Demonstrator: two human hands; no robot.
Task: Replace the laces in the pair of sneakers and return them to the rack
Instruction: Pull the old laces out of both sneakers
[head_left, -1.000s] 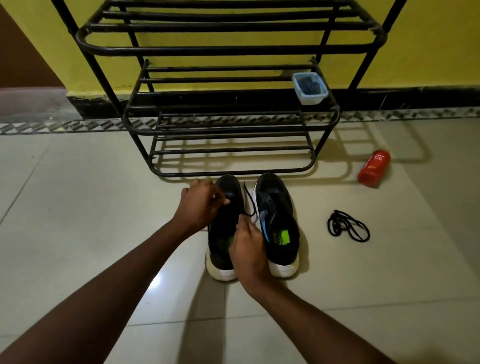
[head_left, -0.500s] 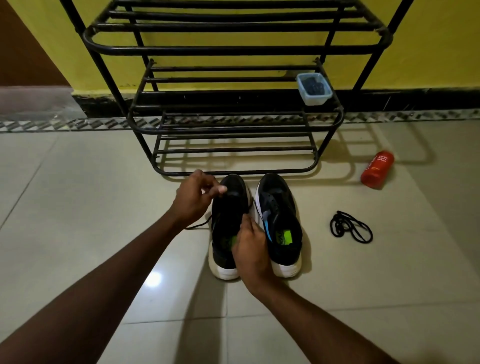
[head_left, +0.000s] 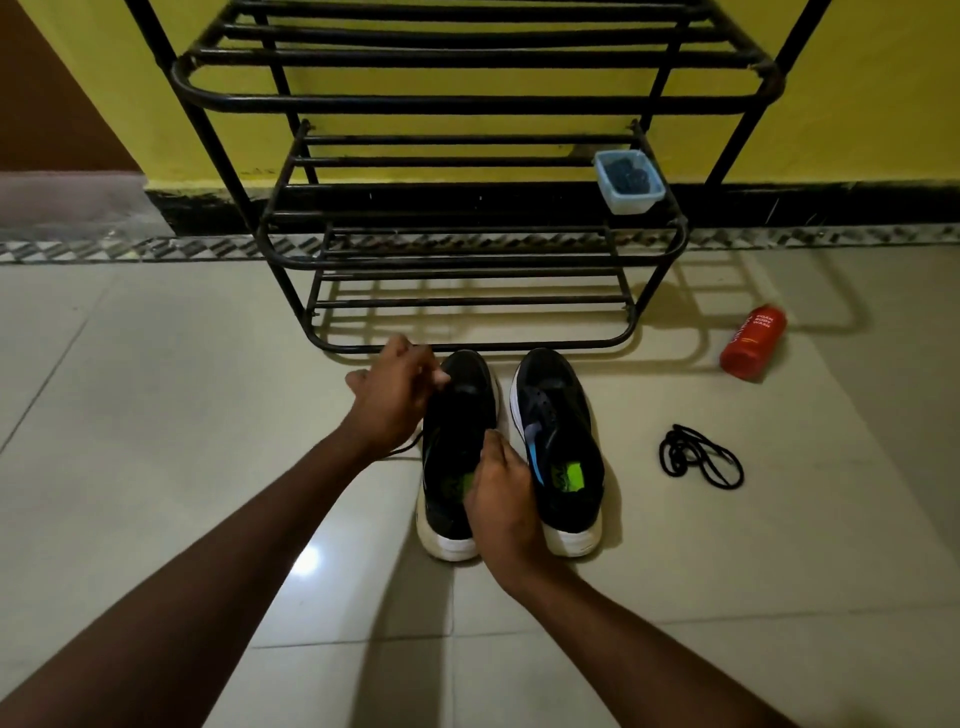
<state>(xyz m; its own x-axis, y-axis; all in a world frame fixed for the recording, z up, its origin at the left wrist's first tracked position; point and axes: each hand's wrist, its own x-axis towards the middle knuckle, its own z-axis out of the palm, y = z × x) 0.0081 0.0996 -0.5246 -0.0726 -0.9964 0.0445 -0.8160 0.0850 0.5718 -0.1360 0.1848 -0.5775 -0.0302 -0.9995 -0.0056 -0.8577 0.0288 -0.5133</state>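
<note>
Two black sneakers with white soles stand side by side on the tiled floor, toes toward the black metal rack (head_left: 467, 345). My left hand (head_left: 392, 397) pinches a black lace (head_left: 402, 451) at the toe end of the left sneaker (head_left: 457, 410); the lace trails down past my wrist on that sneaker's left side. My right hand (head_left: 501, 499) grips the left sneaker at its right side near the opening. The right sneaker (head_left: 558, 441) has a blue stripe and a green insole label, and no lace shows in it. A loose black lace (head_left: 698, 457) lies coiled on the floor to the right.
A small clear plastic box (head_left: 628, 182) with dark contents sits on the right end of the rack's middle shelf. A red bottle (head_left: 753, 340) lies on the floor at the right. A yellow wall with a black skirting runs behind the rack.
The lace that stood between the two sneakers now runs out on the left sneaker's left side, drawn there by my left hand. My right hand stays on the sneaker.
</note>
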